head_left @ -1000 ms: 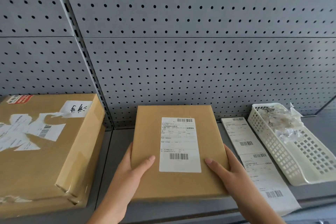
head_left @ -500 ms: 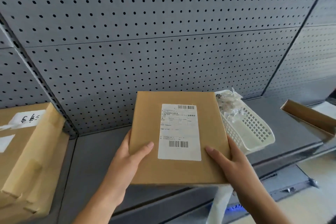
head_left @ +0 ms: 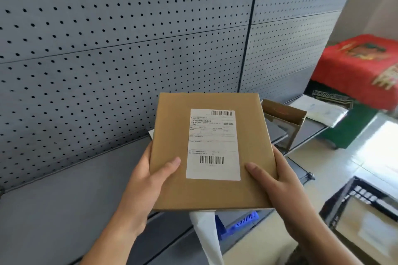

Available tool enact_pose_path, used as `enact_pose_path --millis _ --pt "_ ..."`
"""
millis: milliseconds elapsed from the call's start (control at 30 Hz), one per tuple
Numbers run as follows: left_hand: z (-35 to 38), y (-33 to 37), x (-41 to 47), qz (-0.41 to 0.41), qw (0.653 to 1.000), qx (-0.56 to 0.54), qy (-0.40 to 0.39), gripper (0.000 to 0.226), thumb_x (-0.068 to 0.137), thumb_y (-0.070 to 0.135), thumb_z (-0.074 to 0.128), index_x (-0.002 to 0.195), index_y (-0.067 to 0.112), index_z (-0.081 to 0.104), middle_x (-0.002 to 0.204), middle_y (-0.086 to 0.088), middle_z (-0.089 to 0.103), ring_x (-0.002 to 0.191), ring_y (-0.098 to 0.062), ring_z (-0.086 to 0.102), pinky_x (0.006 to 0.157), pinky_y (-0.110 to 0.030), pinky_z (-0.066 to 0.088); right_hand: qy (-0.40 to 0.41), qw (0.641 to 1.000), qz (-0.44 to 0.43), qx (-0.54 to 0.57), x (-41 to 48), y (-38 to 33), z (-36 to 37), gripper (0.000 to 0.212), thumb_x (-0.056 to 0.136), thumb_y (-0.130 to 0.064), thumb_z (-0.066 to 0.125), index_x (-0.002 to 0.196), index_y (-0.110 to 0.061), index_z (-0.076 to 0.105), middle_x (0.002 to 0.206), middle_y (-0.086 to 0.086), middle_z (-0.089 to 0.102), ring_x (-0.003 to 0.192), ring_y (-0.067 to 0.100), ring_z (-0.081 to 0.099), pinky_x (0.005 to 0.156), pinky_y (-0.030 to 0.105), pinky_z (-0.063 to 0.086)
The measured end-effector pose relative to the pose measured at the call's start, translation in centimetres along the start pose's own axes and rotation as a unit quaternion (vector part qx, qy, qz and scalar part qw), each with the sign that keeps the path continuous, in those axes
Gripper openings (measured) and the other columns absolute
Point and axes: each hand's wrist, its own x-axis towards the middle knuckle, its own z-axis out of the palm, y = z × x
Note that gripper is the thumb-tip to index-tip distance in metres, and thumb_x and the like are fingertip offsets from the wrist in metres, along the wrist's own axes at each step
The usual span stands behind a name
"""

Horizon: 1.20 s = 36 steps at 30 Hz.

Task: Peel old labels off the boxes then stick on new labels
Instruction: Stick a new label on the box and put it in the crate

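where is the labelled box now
In the head view the box is centre frame, held over the shelf edge between the left hand and right hand, with an open carton just right of it.

pegboard (head_left: 107, 49) grey, behind | red cloth (head_left: 355, 66) far right | black crate (head_left: 366, 194) lower right

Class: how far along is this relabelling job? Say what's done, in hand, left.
Done: the white barcode label lies flat and whole on the flat brown cardboard box, possibly new. In hand: left hand and right hand grip that box. Left: setting it down, probably.
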Motion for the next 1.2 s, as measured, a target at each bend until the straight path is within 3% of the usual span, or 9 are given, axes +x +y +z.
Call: enact_pose_path --millis 233,333,433,533,633,733,833,1000,1200 --pt "6.9 -0.7 2.3 -0.005 0.993 0.017 -0.116 0.045 0.090 0.031 0.069 0.131 0.045 0.056 0.113 0.013 0.075 0.101 -0.011 0.073 0.088 -0.038 0.056 0.129 0.992 -0.004 0.008 -3.2 0.7 -6.7 0.063 0.081 -0.047 0.073 0.137 -0.050 0.044 0.114 -0.016 0.070 0.097 0.011 0.071 0.086 0.040 0.059" --pt "10.0 -1.3 3.4 -0.012 0.983 0.022 -0.180 0.041 0.091 0.029 0.069 0.128 0.043 0.058 0.111 0.011 0.076 0.100 -0.013 0.073 0.087 -0.039 0.057 0.197 0.980 -0.002 0.009 -5.3 1.0 -8.9 0.057 0.085 -0.040 0.072 0.135 -0.049 0.047 0.108 -0.021 0.070 0.094 0.008 0.071 0.079 0.035 0.060" --pt "13.2 -2.2 4.2 -0.020 0.970 0.032 -0.239 0.045 0.089 0.033 0.070 0.131 0.043 0.057 0.111 0.011 0.076 0.100 -0.015 0.074 0.087 -0.042 0.058 0.268 0.963 0.001 0.000 -7.4 1.4 -10.9 0.058 0.085 -0.039 0.073 0.136 -0.048 0.047 0.104 -0.024 0.070 0.092 0.004 0.071 0.074 0.029 0.059" --pt "16.2 -2.9 4.3 -0.017 0.953 0.039 -0.300 0.047 0.088 0.036 0.070 0.132 0.042 0.054 0.109 0.012 0.076 0.095 -0.012 0.074 0.079 -0.035 0.059 0.318 0.948 -0.001 0.005 -9.4 2.0 -12.4 0.065 0.080 -0.044 0.078 0.137 -0.048 0.046 0.113 -0.019 0.070 0.099 0.005 0.070 0.080 0.030 0.059" --pt "19.3 -3.5 3.9 -0.018 0.933 0.049 -0.356 0.047 0.085 0.040 0.070 0.130 0.041 0.055 0.109 0.012 0.075 0.094 -0.011 0.074 0.074 -0.029 0.059 0.368 0.930 0.001 0.004 -11.6 2.8 -14.2 0.056 0.082 -0.040 0.073 0.132 -0.050 0.049 0.114 -0.020 0.070 0.100 0.003 0.069 0.081 0.028 0.058" --pt "22.8 -4.1 3.2 -0.020 0.912 0.055 -0.406 0.058 0.084 0.043 0.071 0.138 0.041 0.050 0.111 0.011 0.074 0.098 -0.013 0.074 0.079 -0.035 0.061 0.407 0.913 0.006 0.010 -13.5 3.5 -16.1 0.053 0.088 -0.031 0.071 0.134 -0.045 0.050 0.114 -0.022 0.070 0.102 0.002 0.069 0.083 0.027 0.056" --pt "26.3 -4.9 2.2 -0.026 0.898 0.048 -0.436 0.051 0.088 0.036 0.070 0.136 0.041 0.050 0.110 0.012 0.075 0.096 -0.013 0.074 0.075 -0.031 0.062 0.430 0.903 0.014 0.019 -14.9 4.5 -18.5 0.049 0.090 -0.029 0.070 0.131 -0.046 0.049 0.113 -0.023 0.070 0.101 0.002 0.069 0.079 0.024 0.057" --pt "31.7 -6.8 0.9 -0.030 0.888 0.060 -0.455 0.054 0.088 0.036 0.071 0.138 0.039 0.050 0.114 0.010 0.074 0.100 -0.014 0.073 0.084 -0.036 0.061 0.443 0.896 0.031 0.022 -16.0 6.2 -23.2 0.040 0.090 -0.029 0.069 0.121 -0.048 0.053 0.109 -0.023 0.071 0.098 0.002 0.070 0.080 0.025 0.054" --pt "37.9 -8.8 -0.4 -0.034 0.889 0.070 -0.452 0.050 0.090 0.034 0.071 0.136 0.038 0.052 0.114 0.014 0.074 0.100 -0.012 0.073 0.078 -0.029 0.061 0.430 0.901 0.048 0.033 -16.0 8.3 -29.6 0.039 0.091 -0.031 0.070 0.119 -0.049 0.052 0.107 -0.026 0.070 0.097 0.001 0.070 0.076 0.023 0.057"
